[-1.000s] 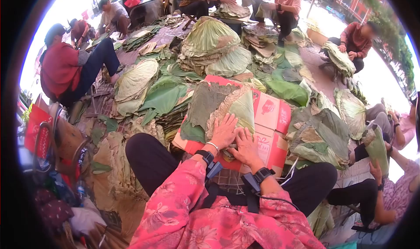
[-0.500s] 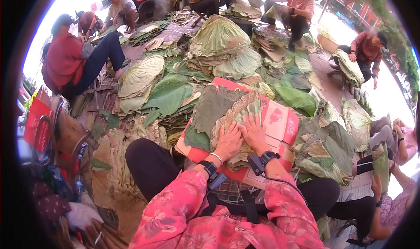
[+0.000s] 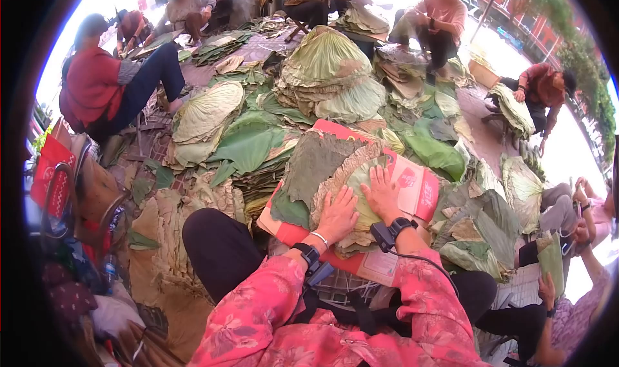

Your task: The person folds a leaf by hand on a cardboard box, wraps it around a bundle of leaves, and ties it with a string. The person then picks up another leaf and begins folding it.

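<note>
looks like the smoothing step; left hand (image 3: pixel 338 217) and right hand (image 3: pixel 383 197) spread flat on dry leaves (image 3: pixel 317 166) over red cardboard (image 3: pixel 425 194); next move probably calls for gentle, even pressure

The left hand (image 3: pixel 338 215) and right hand (image 3: pixel 384 195) rest on leaves (image 3: pixel 314 168) atop red cardboard (image 3: pixel 420 194)

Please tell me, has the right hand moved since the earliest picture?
Yes; judged against the tall leaf pile, the right hand has moved forward and somewhat rightward.
</note>
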A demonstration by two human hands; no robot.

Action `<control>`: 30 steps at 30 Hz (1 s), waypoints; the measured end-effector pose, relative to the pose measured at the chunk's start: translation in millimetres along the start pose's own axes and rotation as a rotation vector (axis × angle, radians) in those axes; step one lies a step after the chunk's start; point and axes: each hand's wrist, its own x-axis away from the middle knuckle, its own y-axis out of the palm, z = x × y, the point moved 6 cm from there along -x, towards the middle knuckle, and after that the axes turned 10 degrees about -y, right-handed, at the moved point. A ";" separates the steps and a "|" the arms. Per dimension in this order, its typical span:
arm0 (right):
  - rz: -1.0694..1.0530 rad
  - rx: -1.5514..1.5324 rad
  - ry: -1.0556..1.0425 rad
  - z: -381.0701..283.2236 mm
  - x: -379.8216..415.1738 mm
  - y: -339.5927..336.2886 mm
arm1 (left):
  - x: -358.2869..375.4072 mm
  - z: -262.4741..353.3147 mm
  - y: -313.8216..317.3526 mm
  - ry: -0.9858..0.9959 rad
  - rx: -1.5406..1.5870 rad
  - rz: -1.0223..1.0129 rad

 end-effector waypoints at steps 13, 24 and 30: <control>0.155 -0.531 -0.099 -53.9 36.4 0.8 | -3.5 -11.9 6.9 -0.005 0.148 -0.024; 0.086 -0.230 -0.191 -68.6 39.6 -0.4 | 74.0 -88.8 -70.9 -0.840 0.965 0.591; 0.103 -0.185 -0.201 -70.2 40.6 -0.3 | 98.7 -94.7 -38.7 -1.216 1.907 0.235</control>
